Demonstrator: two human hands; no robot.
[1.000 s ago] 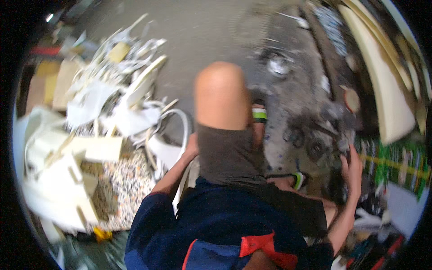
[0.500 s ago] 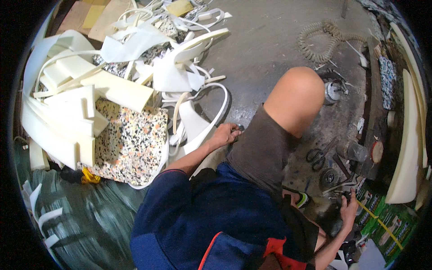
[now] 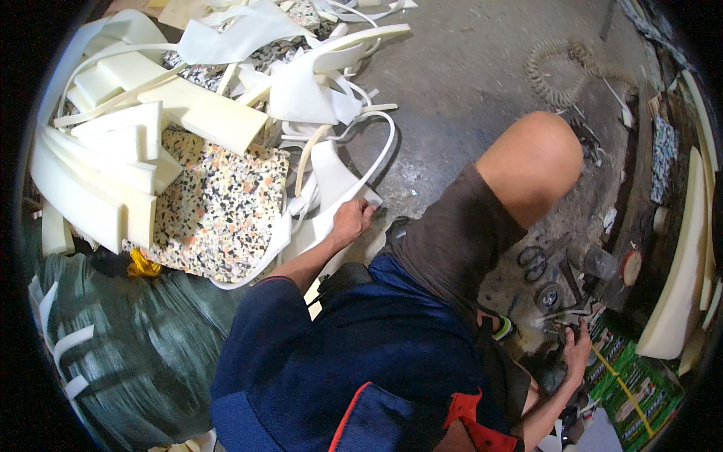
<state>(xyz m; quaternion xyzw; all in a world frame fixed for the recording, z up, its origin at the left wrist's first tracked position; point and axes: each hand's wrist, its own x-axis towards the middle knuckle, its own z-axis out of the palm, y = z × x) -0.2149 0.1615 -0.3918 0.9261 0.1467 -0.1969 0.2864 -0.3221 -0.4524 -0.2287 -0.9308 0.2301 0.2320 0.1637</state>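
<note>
My left hand (image 3: 352,221) has its fingers curled on the edge of a white foam piece (image 3: 324,238) beside the scrap pile. My right hand (image 3: 575,340) is low at the right, thumb and forefinger apart, among small metal items (image 3: 557,318) beside green printed packs (image 3: 626,395). Whether its fingertips touch any of them is unclear. Black-handled scissors (image 3: 533,260), a round dark tin (image 3: 548,295) and a clear plastic container (image 3: 599,264) lie just above that hand. My bent knee (image 3: 531,162) is between the two hands.
White and cream foam offcuts (image 3: 211,109) and a speckled foam sheet (image 3: 215,207) are heaped at the left, above a dark green wrapped bundle (image 3: 128,346). A coiled hose (image 3: 553,68) lies on the grey floor (image 3: 459,75). Long foam strips (image 3: 670,264) stand along the right side.
The view has swung, so the scrap pile appears higher. My left hand has moved slightly up and left onto the foam's edge. My right hand stays low at the right.
</note>
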